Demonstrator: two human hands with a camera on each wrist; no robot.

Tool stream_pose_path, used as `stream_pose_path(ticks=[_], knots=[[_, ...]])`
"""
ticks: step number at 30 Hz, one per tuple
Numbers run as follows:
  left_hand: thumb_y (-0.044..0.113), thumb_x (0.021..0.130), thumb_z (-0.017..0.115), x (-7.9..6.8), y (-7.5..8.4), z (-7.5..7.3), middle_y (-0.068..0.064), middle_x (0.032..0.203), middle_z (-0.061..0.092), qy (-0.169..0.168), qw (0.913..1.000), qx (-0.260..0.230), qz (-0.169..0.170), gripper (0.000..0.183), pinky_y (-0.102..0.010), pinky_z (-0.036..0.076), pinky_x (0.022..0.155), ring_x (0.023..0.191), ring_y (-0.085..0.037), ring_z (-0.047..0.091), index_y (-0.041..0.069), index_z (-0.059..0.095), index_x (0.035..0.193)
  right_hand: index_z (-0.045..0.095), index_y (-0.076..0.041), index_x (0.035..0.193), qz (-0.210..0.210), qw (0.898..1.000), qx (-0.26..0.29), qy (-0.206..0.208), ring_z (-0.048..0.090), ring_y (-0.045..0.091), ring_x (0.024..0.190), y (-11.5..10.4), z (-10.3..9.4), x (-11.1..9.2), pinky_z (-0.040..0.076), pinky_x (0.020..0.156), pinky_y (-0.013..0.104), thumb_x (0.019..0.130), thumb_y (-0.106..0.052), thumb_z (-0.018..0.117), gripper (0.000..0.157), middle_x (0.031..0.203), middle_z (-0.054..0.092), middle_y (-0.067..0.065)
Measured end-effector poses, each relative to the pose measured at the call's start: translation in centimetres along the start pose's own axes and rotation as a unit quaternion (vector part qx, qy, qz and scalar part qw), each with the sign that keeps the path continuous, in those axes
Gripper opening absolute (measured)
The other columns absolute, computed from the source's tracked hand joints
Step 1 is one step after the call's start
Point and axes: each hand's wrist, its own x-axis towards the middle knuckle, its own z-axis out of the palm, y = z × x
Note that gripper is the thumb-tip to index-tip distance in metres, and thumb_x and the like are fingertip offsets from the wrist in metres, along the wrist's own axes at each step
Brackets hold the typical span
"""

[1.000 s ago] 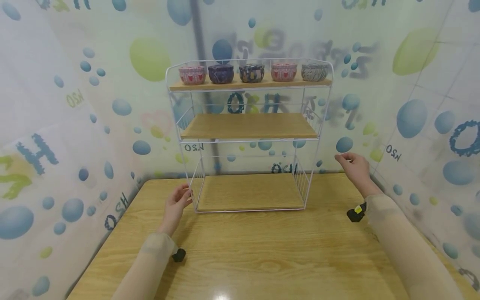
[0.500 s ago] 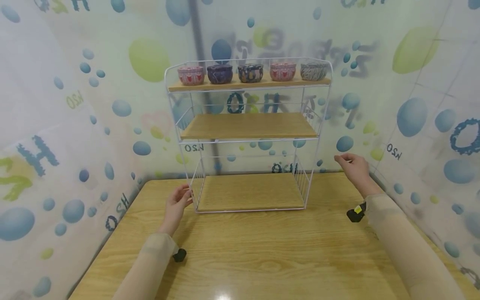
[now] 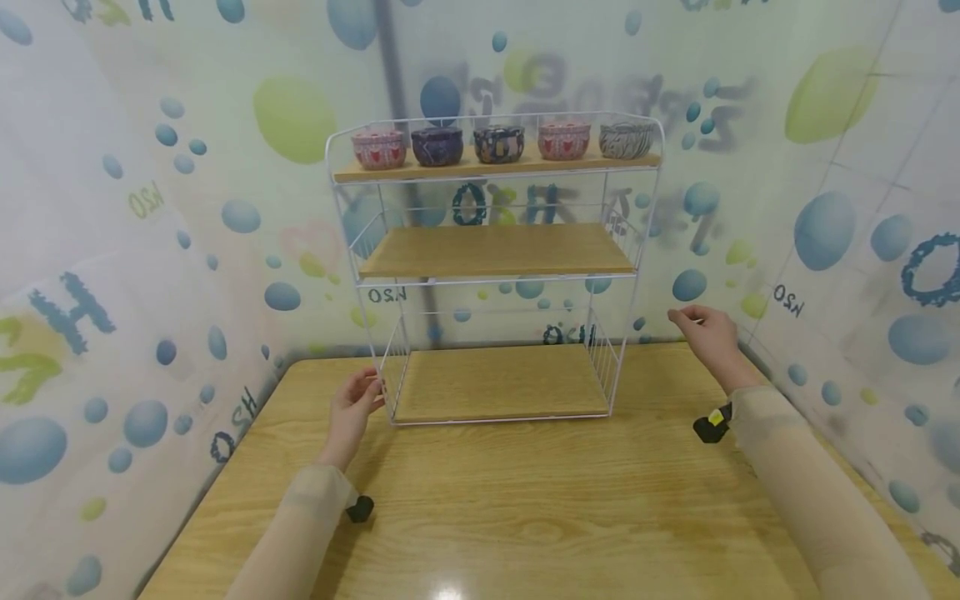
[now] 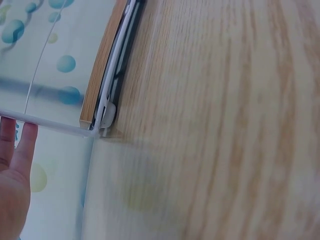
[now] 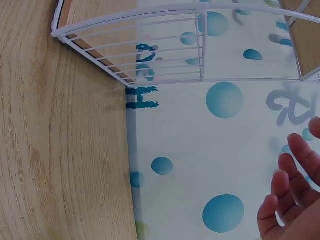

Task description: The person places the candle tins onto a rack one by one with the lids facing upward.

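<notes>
A white wire rack [image 3: 498, 282] with three wooden shelves stands upright on the wooden table. Several small bowl-like pots line its top shelf: a pink one with red hearts [image 3: 379, 149] at the left end, a purple one [image 3: 438, 147], a dark patterned one [image 3: 498, 145], a second pink one [image 3: 564, 142] and a grey leafy-patterned one [image 3: 626, 142]. My left hand [image 3: 352, 408] is at the rack's lower left post; in the left wrist view, straight fingers [image 4: 25, 150] meet the white bar. My right hand [image 3: 707, 337] hovers right of the rack, holding nothing, its fingers relaxed.
The middle shelf [image 3: 498, 249] and bottom shelf [image 3: 501, 383] show bare wood between wire side rails. Behind and beside the table [image 3: 510, 508] hang pale sheets [image 3: 150, 275] with blue and green spots, close to the right forearm. Each wrist carries a black device [image 3: 360, 509].
The head view has shifted very slightly. Both hands, the rack and the pots hold their places.
</notes>
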Motion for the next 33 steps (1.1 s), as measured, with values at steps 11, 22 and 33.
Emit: stream_pose_path(ticks=[11, 22, 33], knots=[[0.011, 0.098, 0.058, 0.12, 0.24, 0.09, 0.009, 0.096, 0.065, 0.006, 1.0000, 0.004, -0.007, 0.035, -0.035, 0.055, 0.084, 0.101, -0.029, 0.060, -0.008, 0.050, 0.127, 0.064, 0.004, 0.109, 0.006, 1.000, -0.001, -0.007, 0.047, 0.028, 0.080, -0.22, 0.03, 0.02, 0.040, 0.066, 0.038, 0.099, -0.045, 0.048, 0.052, 0.102, 0.058, 0.019], [0.009, 0.099, 0.056, 0.05, 0.34, 0.14, 0.009, 0.096, 0.064, 0.004, 0.9998, 0.011, -0.014, 0.032, -0.028, 0.055, 0.081, 0.099, -0.021, 0.060, -0.006, 0.052, 0.126, 0.064, 0.004, 0.110, -0.006, 1.000, -0.007, -0.009, 0.047, 0.026, 0.081, -0.41, 0.04, 0.43, 0.041, 0.066, 0.037, 0.099, -0.047, 0.048, 0.055, 0.103, 0.059, 0.019], [0.011, 0.099, 0.057, -0.26, 0.48, 0.19, -0.006, 0.112, 0.057, -0.004, 0.9998, 0.001, -0.017, 0.035, -0.035, 0.054, 0.088, 0.099, -0.009, 0.060, -0.009, 0.051, 0.127, 0.064, 0.005, 0.110, -0.002, 1.000, -0.008, -0.013, 0.047, 0.026, 0.080, -0.26, 0.07, 0.24, 0.041, 0.067, 0.037, 0.099, -0.045, 0.049, 0.053, 0.102, 0.059, 0.020]])
